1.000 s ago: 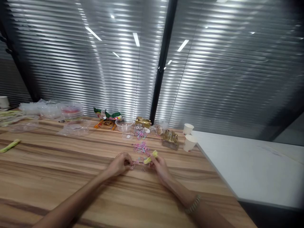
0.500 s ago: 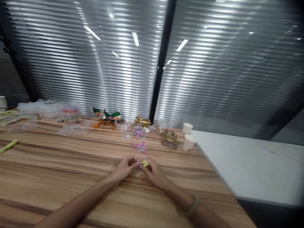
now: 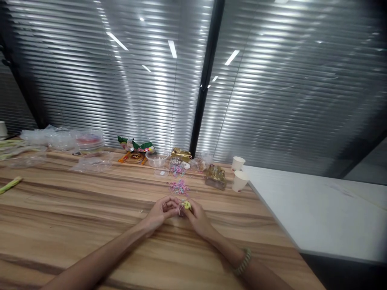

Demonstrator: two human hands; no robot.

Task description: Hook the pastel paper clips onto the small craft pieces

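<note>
In the middle of the wooden table [image 3: 90, 225], my left hand [image 3: 160, 212] and my right hand [image 3: 198, 219] meet nearly fingertip to fingertip. My right thumb and fingers pinch a small looped yellow piece [image 3: 187, 205], too small for me to tell its material. From my left fingertips a thin pinkish band [image 3: 181, 209] runs to the yellow piece; it looks like a small elastic band. Just beyond my hands lies a loose pile of pink, purple and mint elastic bands [image 3: 179, 187]. A beaded-looking bracelet [image 3: 243, 262] circles my right wrist.
Farther back stand a clear jar [image 3: 177, 166] with more bands, a clear bowl [image 3: 157, 159], gold packaging [image 3: 215, 176] and paper cups [image 3: 240, 181]. Stacked plastic tubs [image 3: 89, 141] and a yellow bundle [image 3: 10, 185] are at left. A white surface [image 3: 320, 217] adjoins the right edge.
The yellow piece has shifted slightly up and right in my right fingers. The thin pinkish band now shows stretched between my fingertips.
</note>
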